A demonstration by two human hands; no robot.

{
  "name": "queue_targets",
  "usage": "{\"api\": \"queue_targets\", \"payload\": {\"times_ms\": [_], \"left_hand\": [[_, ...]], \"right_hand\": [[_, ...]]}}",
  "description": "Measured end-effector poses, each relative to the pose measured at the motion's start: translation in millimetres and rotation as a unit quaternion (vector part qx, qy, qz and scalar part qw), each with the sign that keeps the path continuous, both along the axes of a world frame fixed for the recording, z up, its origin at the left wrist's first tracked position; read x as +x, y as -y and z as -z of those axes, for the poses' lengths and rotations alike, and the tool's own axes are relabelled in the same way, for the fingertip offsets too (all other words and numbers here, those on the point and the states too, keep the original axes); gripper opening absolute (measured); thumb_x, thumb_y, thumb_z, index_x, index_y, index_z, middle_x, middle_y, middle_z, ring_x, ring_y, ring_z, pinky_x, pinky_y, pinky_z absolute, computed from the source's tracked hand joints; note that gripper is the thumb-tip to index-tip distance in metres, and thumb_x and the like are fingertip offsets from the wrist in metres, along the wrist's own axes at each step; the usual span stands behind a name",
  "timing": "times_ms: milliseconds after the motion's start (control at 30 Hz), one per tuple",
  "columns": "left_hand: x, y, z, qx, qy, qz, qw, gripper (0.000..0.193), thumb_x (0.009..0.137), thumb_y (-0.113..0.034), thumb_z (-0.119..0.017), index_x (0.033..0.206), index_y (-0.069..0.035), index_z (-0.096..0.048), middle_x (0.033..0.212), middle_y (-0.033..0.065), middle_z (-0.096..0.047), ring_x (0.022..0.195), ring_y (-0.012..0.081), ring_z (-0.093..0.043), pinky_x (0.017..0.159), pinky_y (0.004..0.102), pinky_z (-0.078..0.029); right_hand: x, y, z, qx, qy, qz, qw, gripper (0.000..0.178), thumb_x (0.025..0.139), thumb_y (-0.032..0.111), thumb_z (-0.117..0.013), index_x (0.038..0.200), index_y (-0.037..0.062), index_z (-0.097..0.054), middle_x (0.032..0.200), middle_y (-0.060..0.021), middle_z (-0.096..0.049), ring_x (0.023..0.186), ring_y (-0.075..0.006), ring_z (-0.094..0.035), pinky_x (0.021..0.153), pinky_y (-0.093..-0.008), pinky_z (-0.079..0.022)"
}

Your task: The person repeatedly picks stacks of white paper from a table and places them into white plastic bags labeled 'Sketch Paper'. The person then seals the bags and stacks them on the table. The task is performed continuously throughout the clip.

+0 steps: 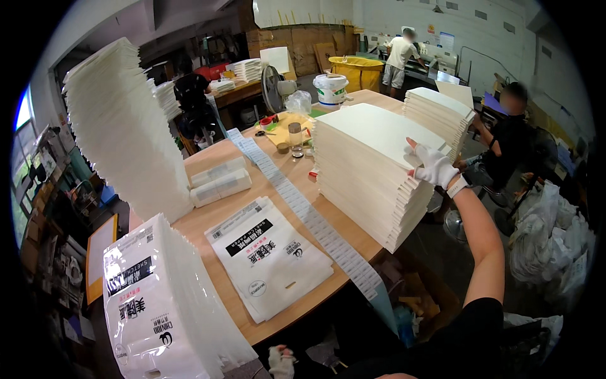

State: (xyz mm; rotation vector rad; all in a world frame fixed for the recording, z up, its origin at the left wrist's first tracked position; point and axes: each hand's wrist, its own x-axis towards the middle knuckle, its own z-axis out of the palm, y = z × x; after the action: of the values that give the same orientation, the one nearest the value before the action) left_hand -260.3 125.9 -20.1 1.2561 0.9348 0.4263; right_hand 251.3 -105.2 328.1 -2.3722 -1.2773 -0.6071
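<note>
My right hand (pixel 434 167), in a white glove with bare fingertips, reaches out to the near right corner of a tall stack of white paper sheets (pixel 372 170). Its index finger and thumb are spread apart at the stack's top edge. Low at the bottom edge, my left hand (pixel 281 362), also gloved, hangs near the table's front with its fingers curled and nothing seen in them. Between the stacks lies a flat pile of printed clear plastic bags (pixel 268 259). A strip of printed labels (pixel 303 208) runs across the wooden table (pixel 252 183).
Packed paper (pixel 136 297) stands at the near left, a towering paper stack (pixel 123 120) behind it. Two wrapped rolls (pixel 219 182), a tape roll (pixel 283 148), a clear cylinder (pixel 295 139), scissors (pixel 264 133) and a white bucket (pixel 331 90) sit farther back. Other people work nearby.
</note>
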Motion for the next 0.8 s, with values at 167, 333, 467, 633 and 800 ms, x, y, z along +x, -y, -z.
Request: {"api": "queue_targets", "payload": {"times_ms": [167, 333, 467, 633, 800], "left_hand": [[133, 17, -128, 0.128, 0.103, 0.229, 0.959, 0.017, 0.086, -0.011, -0.057, 0.097, 0.001, -0.053, 0.077, 0.0072, -0.056, 0.068, 0.0115, -0.056, 0.058, 0.0235, -0.047], [256, 47, -230, -0.051, 0.292, 0.441, 0.847, 0.038, 0.090, -0.031, -0.051, 0.110, 0.001, -0.048, 0.091, 0.0078, -0.056, 0.091, 0.0176, -0.055, 0.078, 0.0342, -0.047], [241, 50, -311, -0.408, 0.271, 0.321, 0.811, 0.039, 0.086, -0.019, -0.053, 0.117, 0.002, -0.041, 0.105, 0.0133, -0.053, 0.096, 0.0255, -0.056, 0.086, 0.0389, -0.047], [191, 35, -302, -0.281, 0.241, 0.352, 0.859, 0.055, 0.075, -0.004, -0.052, 0.126, 0.004, -0.034, 0.116, 0.0181, -0.050, 0.102, 0.0284, -0.055, 0.089, 0.0388, -0.046], [157, 53, -250, 0.149, 0.196, 0.312, 0.918, 0.076, 0.072, -0.010, -0.056, 0.137, -0.002, -0.020, 0.120, 0.0228, -0.046, 0.109, 0.0276, -0.049, 0.091, 0.0400, -0.041]], "right_hand": [[10, -6, -9, 0.017, 0.226, -0.027, 0.974, 0.013, 0.080, 0.023, -0.057, 0.080, 0.0098, -0.059, 0.068, -0.0047, -0.063, 0.058, -0.0205, -0.061, 0.050, -0.0315, -0.048], [-101, -22, -37, -0.024, 0.317, -0.072, 0.945, 0.013, 0.081, 0.022, -0.055, 0.073, 0.0111, -0.056, 0.056, -0.0060, -0.050, 0.047, -0.0229, -0.049, 0.041, -0.0370, -0.039], [-188, -20, -49, -0.070, 0.073, -0.363, 0.926, 0.012, 0.074, 0.018, -0.060, 0.082, 0.0092, -0.060, 0.078, -0.0085, -0.061, 0.066, -0.0265, -0.059, 0.060, -0.0399, -0.049], [-126, 57, 6, 0.070, -0.224, -0.122, 0.964, 0.019, 0.082, 0.019, -0.057, 0.087, 0.0010, -0.059, 0.090, -0.0117, -0.061, 0.077, -0.0207, -0.061, 0.067, -0.0312, -0.051], [-199, 15, 105, 0.279, -0.566, -0.061, 0.774, 0.044, 0.088, 0.038, -0.051, 0.107, -0.0026, -0.052, 0.112, -0.0154, -0.053, 0.095, -0.0191, -0.056, 0.080, -0.0303, -0.048]]}}
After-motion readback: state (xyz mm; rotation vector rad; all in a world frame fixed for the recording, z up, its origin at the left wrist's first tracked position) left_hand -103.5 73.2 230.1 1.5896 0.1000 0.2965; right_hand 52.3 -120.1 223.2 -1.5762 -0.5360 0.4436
